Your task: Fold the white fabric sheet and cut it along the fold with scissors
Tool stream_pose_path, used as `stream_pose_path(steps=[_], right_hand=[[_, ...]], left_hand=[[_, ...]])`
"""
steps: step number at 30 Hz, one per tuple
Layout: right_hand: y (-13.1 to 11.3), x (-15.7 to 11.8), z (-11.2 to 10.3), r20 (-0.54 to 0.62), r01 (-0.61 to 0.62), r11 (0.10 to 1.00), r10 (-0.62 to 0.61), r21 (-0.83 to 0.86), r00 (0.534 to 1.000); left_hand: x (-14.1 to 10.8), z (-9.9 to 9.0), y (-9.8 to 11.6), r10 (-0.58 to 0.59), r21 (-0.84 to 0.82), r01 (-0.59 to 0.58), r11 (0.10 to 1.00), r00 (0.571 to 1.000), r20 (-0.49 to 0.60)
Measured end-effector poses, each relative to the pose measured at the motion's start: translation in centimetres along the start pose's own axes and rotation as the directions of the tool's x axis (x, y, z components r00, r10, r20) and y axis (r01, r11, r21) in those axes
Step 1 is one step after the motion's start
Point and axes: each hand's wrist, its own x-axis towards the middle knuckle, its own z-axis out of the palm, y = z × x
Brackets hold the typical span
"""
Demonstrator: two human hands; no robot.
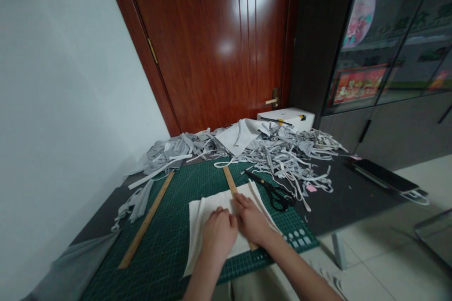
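White cloth [196, 225] lies in layers on the green cutting mat [169, 249] in front of me. A wooden ruler [229, 178] runs lengthwise over the cloth, its far end on the mat. My right hand [249, 216] presses on the ruler and cloth, fingers stretched forward. Beside it on the cloth rests my left hand [221, 228], its fingers curled; whatever they may hold is hidden. Black scissors [275, 193] lie to the right of the cloth. A second wooden ruler [146, 221] lies slanted on the left part of the mat.
Grey and white fabric strips [278, 150] are heaped along the back. A white box [291, 117] stands behind them. Grey cloth [81, 263] hangs over the left edge. A black phone-like device [386, 176] sits at the right edge of the dark table [339, 207].
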Motion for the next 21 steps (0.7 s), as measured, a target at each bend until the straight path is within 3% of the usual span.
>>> stream_pose_path(steps=[1,3,6,9,16,21], right_hand=[[-0.5,-0.2,0.3,0.029,-0.005,1.000,0.006,-0.031,1.000],[-1.4,-0.5,0.9,0.058,-0.041,0.996,0.045,-0.080,0.997],[-2.0,-1.1,1.5,0.028,-0.103,0.987,0.107,-0.123,0.994],[-1.7,-1.8,1.6,-0.030,-0.155,0.979,0.153,-0.134,0.988],[0.8,-4.3,-0.1,-0.065,-0.244,0.954,0.236,-0.175,0.970],[1.2,-5.1,-1.0,-0.036,-0.264,0.950,0.262,-0.168,0.965]], left_hand=[[0.7,0.1,-0.7,0.077,0.040,-0.075,0.996,0.996,-0.053],[2.0,0.9,-2.1,0.143,0.075,-0.139,0.987,0.989,-0.049],[2.9,2.9,-3.6,0.049,0.112,-0.052,0.992,0.998,0.028],[2.8,4.1,-4.4,-0.011,0.147,0.008,0.989,1.000,0.016],[3.0,3.5,-4.5,-0.078,0.173,0.074,0.982,0.997,0.018],[2.8,3.5,-4.8,-0.070,0.207,0.064,0.976,0.997,0.019]])
